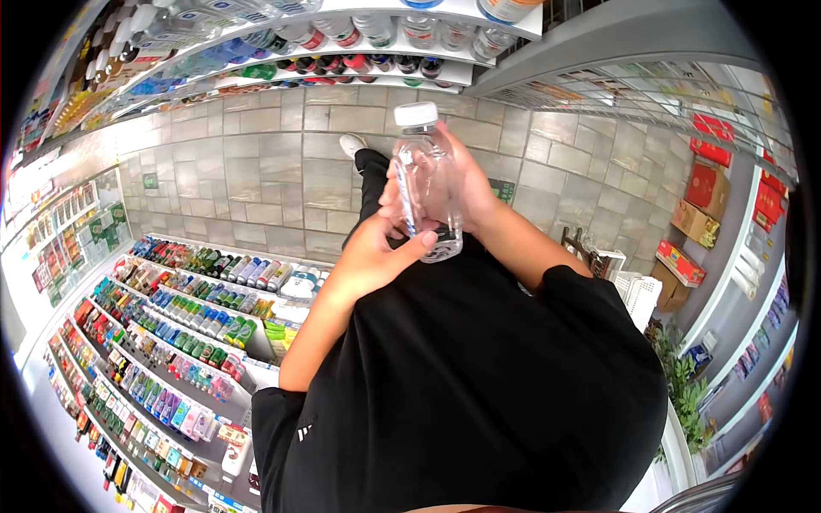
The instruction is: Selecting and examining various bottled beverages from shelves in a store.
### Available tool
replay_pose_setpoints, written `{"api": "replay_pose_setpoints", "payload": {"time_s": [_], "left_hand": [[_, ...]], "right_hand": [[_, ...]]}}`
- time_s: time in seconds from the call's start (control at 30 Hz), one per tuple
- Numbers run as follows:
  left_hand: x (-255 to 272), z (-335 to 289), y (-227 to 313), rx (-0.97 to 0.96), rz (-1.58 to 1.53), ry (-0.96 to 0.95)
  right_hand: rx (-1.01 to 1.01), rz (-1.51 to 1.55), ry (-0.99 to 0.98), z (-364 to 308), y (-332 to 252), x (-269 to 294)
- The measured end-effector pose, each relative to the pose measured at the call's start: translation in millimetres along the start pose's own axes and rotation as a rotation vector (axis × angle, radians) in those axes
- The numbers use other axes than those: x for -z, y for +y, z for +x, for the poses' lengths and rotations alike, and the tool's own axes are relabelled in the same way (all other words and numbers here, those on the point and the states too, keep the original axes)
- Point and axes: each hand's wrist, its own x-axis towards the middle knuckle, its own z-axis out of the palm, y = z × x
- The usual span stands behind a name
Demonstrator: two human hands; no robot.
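Note:
A clear plastic bottle (436, 184) with a white screw cap is held upright in front of my body, between both hands. My left hand (385, 244) grips its lower part, with the thumb laid across the side near the base. Behind and to the right of the bottle, my right hand (469, 175) is wrapped round its upper half; most of those fingers are hidden behind it. A narrow printed label strip shows on the bottle's left side. The liquid level, if any, cannot be made out.
Shelves of bottles (376, 32) run along the far side. To the left, a stepped shelf unit (171, 342) holds many drinks and packets. A wire rack (616, 85) stands far right, with red boxes (708, 184) and a green plant (684, 393) along the right.

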Motion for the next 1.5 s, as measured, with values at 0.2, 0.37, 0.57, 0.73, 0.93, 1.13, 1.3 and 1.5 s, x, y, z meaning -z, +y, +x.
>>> {"api": "replay_pose_setpoints", "payload": {"time_s": [0.2, 0.37, 0.57, 0.73, 0.93, 1.13, 1.3, 1.5], "left_hand": [[-2.6, 8.0, -10.3, 0.071, -0.105, -0.047], [-8.6, 10.1, -11.1, 0.084, -0.106, -0.035], [-14.5, 4.6, -11.8, 0.128, -0.389, 0.065], [-13.6, 2.5, -14.9, 0.105, -0.449, 0.133], [-14.0, 2.7, -13.5, 0.078, -0.464, 0.111], [-15.6, 6.3, -14.7, 0.074, -0.428, 0.197], [-17.7, 7.2, -19.1, 0.034, -0.15, 0.279], [-18.9, 10.8, -12.5, -0.032, 0.321, 0.361]], "right_hand": [[0.093, -0.201, 0.134, -5.3, 2.4, -17.0], [0.146, -0.275, 0.168, -3.9, 2.1, -11.1], [0.152, -0.241, 0.169, -2.4, 0.6, -14.1], [0.207, -0.297, 0.145, -2.6, 5.6, -14.4], [0.131, -0.333, 0.156, -8.8, 7.0, -10.1], [0.159, -0.408, 0.194, -5.5, 22.4, 4.3], [0.182, -0.283, 0.236, -4.5, 31.5, 10.1], [0.206, -0.134, 0.258, -4.5, 31.0, 8.8]]}}
